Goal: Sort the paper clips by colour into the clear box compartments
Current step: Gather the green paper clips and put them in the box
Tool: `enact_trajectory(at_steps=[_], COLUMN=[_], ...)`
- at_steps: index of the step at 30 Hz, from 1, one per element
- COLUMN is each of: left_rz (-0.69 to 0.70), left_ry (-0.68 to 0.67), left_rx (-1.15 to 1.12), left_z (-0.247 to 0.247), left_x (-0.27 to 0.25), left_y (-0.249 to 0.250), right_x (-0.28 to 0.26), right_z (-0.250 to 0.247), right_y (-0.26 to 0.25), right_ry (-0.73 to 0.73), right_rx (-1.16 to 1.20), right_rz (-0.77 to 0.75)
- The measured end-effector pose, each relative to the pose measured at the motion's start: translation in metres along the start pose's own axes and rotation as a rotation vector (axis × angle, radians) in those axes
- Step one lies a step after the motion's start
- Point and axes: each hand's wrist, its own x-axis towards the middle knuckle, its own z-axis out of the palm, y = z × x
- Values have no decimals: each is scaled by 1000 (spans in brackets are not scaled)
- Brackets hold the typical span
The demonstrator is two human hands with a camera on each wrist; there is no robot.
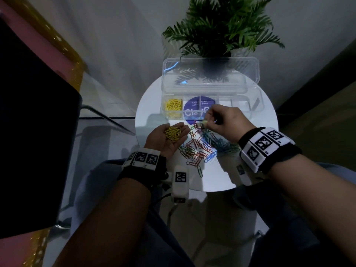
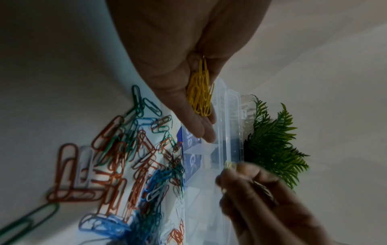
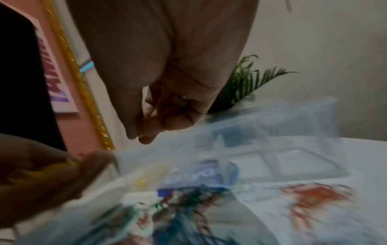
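My left hand (image 1: pixel 182 129) lies palm up left of the pile and carries a heap of yellow paper clips (image 1: pixel 172 133) on its relaxed fingers; the left wrist view shows these yellow clips (image 2: pixel 200 92) too. My right hand (image 1: pixel 207 120) pinches one yellow clip (image 1: pixel 203 123) between thumb and fingertips, just above the front wall of the clear box (image 1: pixel 240 105). The box's leftmost compartment holds yellow clips (image 1: pixel 172 106). A mixed pile of red, green and blue clips (image 1: pixel 200 145) lies in front of the box. The right wrist view is blurred.
The box's lid (image 1: pixel 210 74) stands open at the back, against a green potted plant (image 1: pixel 221 26). All of this sits on a small round white table (image 1: pixel 221 176). A purple round label (image 1: pixel 193 109) shows through the box floor. A black chair back (image 1: pixel 28 132) is at left.
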Motion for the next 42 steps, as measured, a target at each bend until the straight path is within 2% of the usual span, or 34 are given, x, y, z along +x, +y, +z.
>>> enact_trajectory(at_steps=[4,9,12,16,19,21,28,31,34,36,39,42], left_rz=[-7,13,8,2,51,135,370,386,436,517,599,590], left_ry=[-22,-114,-116,-112,-126,-69,217,270,283,245,206,258], left_rx=[-48,-129,-174,-136,-132,-120,322,632,834,859,742,824], left_z=[6,10,10,11,20,31,51,53,54,55,43,13], left_x=[-2,-2,-3,-2,-5,-3,32,38,35,27,11,5], left_y=[-3,-4,-4,7,26,41,70,70,67,64,55,35], right_x=[4,7,8,11,15,15,20,21,21,18,8,-5], right_z=[11,24,25,16,14,16,17,16,15,13,10,10], right_y=[-36,-52,-51,-36,-15,-6,-6,-6,-8,-8,-7,-6], right_ry=[-67,-181,-119,140,71,49,129,128,118,130,141,11], right_rx=[93,-4,1,-117,-342,-367,-287,-279,-263,-250,-244,-269], right_rz=[-135,-215,-206,-136,-64,-23,-8,3,13,13,-15,-24])
